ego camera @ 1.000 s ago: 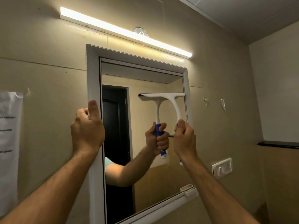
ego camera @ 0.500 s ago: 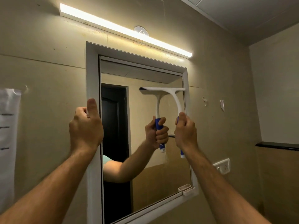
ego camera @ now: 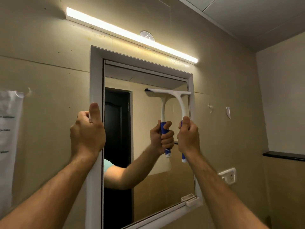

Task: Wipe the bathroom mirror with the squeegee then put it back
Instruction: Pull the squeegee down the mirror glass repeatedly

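Your right hand (ego camera: 188, 138) is closed round the squeegee (ego camera: 180, 103) handle, its blade lying level high on the mirror (ego camera: 148, 187) beside the right frame, while your left hand (ego camera: 87, 133) grips the left frame edge.

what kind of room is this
Most likely a bathroom: a white-framed wall mirror with a strip light mounted above it, plain tiled-looking walls, and a squeegee held against the glass by the right hand.

White squeegee (ego camera: 179, 103), blue handle
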A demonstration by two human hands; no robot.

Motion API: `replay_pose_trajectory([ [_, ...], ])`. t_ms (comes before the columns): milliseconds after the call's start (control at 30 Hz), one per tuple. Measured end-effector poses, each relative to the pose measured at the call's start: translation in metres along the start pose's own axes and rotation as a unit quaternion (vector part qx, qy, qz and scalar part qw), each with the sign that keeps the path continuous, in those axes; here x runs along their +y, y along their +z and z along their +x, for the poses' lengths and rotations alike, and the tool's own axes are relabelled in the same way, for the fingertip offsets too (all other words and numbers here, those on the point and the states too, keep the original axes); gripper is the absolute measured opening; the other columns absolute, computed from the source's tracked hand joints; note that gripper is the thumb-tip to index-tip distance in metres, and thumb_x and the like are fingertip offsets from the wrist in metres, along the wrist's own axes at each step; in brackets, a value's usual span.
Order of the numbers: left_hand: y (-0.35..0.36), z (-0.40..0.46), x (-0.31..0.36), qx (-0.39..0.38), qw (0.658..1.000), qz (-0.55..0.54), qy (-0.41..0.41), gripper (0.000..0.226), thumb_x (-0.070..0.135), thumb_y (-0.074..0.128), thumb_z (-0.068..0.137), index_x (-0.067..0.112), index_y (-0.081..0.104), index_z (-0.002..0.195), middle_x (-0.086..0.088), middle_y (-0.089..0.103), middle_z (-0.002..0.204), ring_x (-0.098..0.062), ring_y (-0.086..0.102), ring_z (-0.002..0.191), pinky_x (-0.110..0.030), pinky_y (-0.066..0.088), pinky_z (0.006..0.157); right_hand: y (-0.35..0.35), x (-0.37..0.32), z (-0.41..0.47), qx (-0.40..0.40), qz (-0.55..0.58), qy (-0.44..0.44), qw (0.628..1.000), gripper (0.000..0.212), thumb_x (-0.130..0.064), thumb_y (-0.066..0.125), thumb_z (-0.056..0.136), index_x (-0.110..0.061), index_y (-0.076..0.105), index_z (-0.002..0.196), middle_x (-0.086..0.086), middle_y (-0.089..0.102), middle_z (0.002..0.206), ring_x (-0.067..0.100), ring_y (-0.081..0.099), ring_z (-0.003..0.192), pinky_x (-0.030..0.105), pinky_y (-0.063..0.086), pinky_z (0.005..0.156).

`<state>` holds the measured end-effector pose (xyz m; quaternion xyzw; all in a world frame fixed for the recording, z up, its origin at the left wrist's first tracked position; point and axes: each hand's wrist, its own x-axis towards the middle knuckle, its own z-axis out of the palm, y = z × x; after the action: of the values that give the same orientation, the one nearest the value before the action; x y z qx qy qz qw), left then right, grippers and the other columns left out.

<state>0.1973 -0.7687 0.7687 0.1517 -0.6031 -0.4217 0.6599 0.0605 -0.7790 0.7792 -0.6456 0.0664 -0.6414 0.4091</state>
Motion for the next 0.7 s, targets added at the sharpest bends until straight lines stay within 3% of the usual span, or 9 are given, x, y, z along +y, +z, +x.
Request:
replay_pose_trajectory([
  [100,-0.008,-0.013,-0.008,-0.087,0.995,-0.049,-0.018,0.051,0.054,0.022,0.1,0.015,0.054,0.092,0.003,0.045,0.064,-0.01,0.045,0.051,-0.023,0.035,0.045,-0.006,0.02,-0.027,-0.001,-0.011,-0.008,1.0,0.037,-0.047,0.027,0.1,-0.028,0.048,0.077,-0.005,0.047,0.06,-0.003,0.048,0.043,0.011,0.037,0.04],
  [167,-0.016,-0.016,-0.016,-0.054,0.992,-0.08,-0.076,0.046,0.057,0.034,0.097,0.017,0.046,0.077,0.002,0.042,0.055,-0.012,0.043,0.043,-0.024,0.026,0.04,-0.012,0.024,-0.035,-0.01,-0.017,-0.006,1.0,0.037,-0.047,0.027,0.1,-0.027,0.048,0.076,-0.004,0.046,0.059,0.002,0.047,0.045,0.014,0.036,0.041],
  [233,-0.018,-0.019,-0.016,-0.017,0.994,-0.059,-0.092,0.041,0.056,0.044,0.092,0.021,0.038,0.072,0.006,0.03,0.045,-0.008,0.03,0.032,-0.017,0.014,0.037,-0.017,0.019,-0.03,-0.021,-0.013,0.0,1.0,0.038,-0.046,0.027,0.1,-0.026,0.047,0.075,-0.002,0.046,0.059,0.008,0.045,0.049,0.02,0.037,0.045],
  [267,-0.016,-0.017,-0.016,-0.029,0.995,-0.044,-0.083,0.038,0.054,0.044,0.092,0.021,0.04,0.074,0.007,0.025,0.045,-0.007,0.024,0.032,-0.015,0.011,0.036,-0.018,0.014,-0.025,-0.028,-0.006,0.006,1.0,0.038,-0.046,0.027,0.1,-0.026,0.047,0.075,-0.001,0.046,0.06,0.01,0.044,0.05,0.023,0.037,0.047],
  [367,-0.002,-0.017,-0.004,0.027,0.999,0.035,-0.009,0.034,0.051,0.038,0.094,0.02,0.043,0.081,0.007,0.023,0.048,-0.007,0.022,0.034,-0.014,0.013,0.036,-0.018,0.0,-0.015,-0.041,0.007,0.016,0.999,0.038,-0.048,0.027,0.1,-0.027,0.048,0.077,-0.001,0.047,0.061,0.011,0.044,0.051,0.026,0.038,0.049],
  [467,-0.007,-0.024,-0.013,-0.014,1.0,0.012,-0.018,0.036,0.053,0.034,0.094,0.02,0.042,0.081,0.006,0.024,0.047,-0.007,0.024,0.034,-0.014,0.018,0.036,-0.019,0.01,-0.027,-0.042,-0.007,0.019,0.999,0.038,-0.049,0.027,0.1,-0.026,0.048,0.078,-0.004,0.046,0.059,0.002,0.044,0.045,0.019,0.037,0.044],
  [600,-0.014,-0.059,-0.044,-0.067,0.992,-0.048,-0.096,0.036,0.051,0.043,0.093,0.018,0.044,0.078,0.005,0.022,0.045,-0.008,0.022,0.033,-0.015,0.016,0.036,-0.026,0.044,-0.07,-0.04,-0.013,0.036,0.998,0.038,-0.046,0.031,0.099,-0.021,0.051,0.079,-0.002,0.045,0.06,0.009,0.045,0.052,0.022,0.038,0.048],
  [700,-0.01,-0.068,-0.042,-0.047,0.993,-0.045,-0.098,0.033,0.044,0.054,0.091,0.014,0.049,0.077,0.004,0.018,0.044,-0.008,0.017,0.032,-0.013,0.012,0.037,-0.03,0.047,-0.079,-0.044,-0.014,0.047,0.998,0.037,-0.045,0.032,0.099,-0.021,0.051,0.077,-0.002,0.045,0.059,0.009,0.044,0.051,0.021,0.038,0.047],
])
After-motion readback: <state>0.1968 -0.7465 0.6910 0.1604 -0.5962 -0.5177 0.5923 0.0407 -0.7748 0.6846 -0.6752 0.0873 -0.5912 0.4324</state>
